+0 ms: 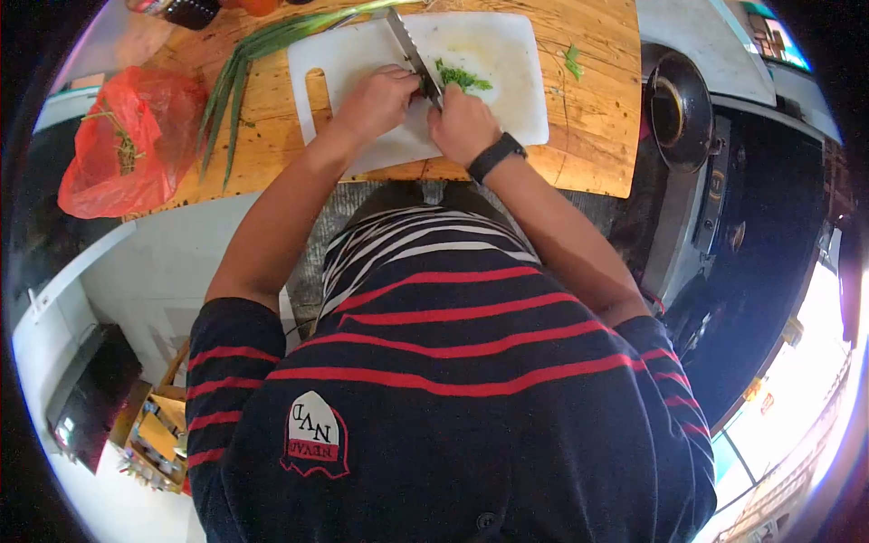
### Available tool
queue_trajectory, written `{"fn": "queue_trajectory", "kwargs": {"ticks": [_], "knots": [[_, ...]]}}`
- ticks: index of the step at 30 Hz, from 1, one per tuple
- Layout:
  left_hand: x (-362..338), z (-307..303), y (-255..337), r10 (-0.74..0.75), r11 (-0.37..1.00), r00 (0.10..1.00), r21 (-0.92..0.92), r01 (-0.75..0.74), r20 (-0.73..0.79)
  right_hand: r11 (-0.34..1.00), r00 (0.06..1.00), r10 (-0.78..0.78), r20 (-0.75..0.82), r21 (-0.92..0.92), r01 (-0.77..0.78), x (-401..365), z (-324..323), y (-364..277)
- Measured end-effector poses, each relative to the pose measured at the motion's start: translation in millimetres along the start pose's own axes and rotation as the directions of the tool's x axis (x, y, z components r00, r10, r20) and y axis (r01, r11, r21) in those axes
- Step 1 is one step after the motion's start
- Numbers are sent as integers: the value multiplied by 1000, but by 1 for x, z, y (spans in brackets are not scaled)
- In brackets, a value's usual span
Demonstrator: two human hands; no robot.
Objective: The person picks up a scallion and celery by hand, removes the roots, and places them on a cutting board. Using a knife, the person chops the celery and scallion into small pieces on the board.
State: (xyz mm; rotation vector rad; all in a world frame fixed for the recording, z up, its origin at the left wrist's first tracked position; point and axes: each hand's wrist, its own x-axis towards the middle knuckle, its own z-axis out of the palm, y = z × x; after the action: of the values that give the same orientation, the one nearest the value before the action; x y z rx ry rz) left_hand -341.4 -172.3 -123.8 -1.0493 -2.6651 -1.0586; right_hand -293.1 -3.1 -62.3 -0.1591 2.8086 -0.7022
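On the white cutting board [498,41], my right hand [464,125] is closed around the handle of a kitchen knife [412,54], whose blade points away from me. Chopped green herbs [462,76] lie in a small heap just right of the blade. My left hand [378,101] is on the board left of the knife, its fingers curled down over a dark green bunch that is mostly hidden beneath them. The fingertips sit close beside the blade.
Long green onions [237,80] lie along the board's left side on the wooden table [593,109]. Further left is a red plastic bag [149,149] with stems inside. A green leaf scrap [573,61] lies right of the board. A black wok [679,113] stands beyond the table's right edge.
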Motion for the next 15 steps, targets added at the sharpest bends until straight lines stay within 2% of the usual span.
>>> {"fn": "queue_trajectory", "kwargs": {"ticks": [3,6,15], "knots": [[0,-5,3,17,999,1000,33,-17,-5,1000,999,9,37,-25,-8,-3,-16,-9],[-1,-3,2,10,1000,1000,30,-10,-1,1000,1000,-4,-12,4,4,-3,-1,-2],[-2,-4,2,9,998,1000,56,-9,4,1000,1000,2,5,6,-2,3,-1,3]]}}
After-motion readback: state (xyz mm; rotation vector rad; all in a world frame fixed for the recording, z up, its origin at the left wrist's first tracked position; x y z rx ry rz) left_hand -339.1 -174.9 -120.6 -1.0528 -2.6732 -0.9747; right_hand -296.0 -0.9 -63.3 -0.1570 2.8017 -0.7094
